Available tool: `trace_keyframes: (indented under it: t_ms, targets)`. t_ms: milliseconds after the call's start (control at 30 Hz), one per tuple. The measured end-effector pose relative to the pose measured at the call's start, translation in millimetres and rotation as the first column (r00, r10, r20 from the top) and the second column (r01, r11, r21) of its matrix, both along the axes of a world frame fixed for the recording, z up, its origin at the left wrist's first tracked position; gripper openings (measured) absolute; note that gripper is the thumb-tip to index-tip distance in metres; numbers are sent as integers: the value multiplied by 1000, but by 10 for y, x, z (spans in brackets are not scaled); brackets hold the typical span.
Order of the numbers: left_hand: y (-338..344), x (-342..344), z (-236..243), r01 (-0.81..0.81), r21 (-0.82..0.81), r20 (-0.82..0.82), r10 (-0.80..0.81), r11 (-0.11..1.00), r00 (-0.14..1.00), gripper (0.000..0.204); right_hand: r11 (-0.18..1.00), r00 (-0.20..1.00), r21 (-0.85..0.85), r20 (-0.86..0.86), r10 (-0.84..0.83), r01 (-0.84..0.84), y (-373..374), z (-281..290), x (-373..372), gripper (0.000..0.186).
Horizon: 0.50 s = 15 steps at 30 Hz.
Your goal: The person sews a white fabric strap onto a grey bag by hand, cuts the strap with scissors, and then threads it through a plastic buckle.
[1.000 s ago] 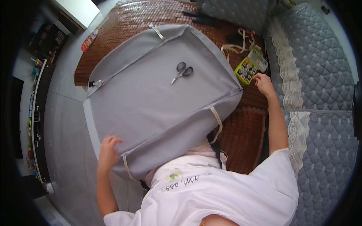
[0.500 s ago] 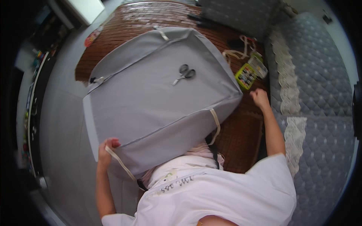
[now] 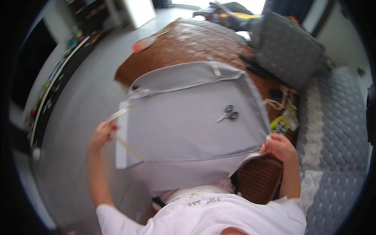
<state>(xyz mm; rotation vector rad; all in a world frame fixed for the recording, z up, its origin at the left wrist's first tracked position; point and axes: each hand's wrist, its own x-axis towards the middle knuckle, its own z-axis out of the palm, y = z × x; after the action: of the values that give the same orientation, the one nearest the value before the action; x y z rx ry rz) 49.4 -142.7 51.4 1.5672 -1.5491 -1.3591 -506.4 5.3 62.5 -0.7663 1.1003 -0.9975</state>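
Holding strap (image 3: pixel 120 113) with left fingers (image 3: pixel 109 128)

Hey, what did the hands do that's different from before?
The left hand took hold of a cream strap and pulled it up and out past the left end of the grey cloth. The right hand came from beside the spool box back toward the body, and now grips near the cloth's right corner, seemingly the other strap. The scissors stayed lying on the cloth.

Two hands (image 3: pixel 279 147) flank grey fabric (image 3: pixel 176 127) with scissors (image 3: pixel 230 114) on it, the left one (image 3: pixel 102 136) gripping cream strap (image 3: pixel 131 150).
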Motion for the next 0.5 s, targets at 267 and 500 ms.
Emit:
trace_keyframes:
  t_ms: [267,500]
  targets:
    - [-137,248,403,-63,-128,-183,38,990,982,31,930,998,-361,37,-57,67,-583,860,-548,24]
    - [-474,350,598,-155,-167,-152,130,974,980,35,939,976,-290,165,-141,185,-1052,923,-601,29]
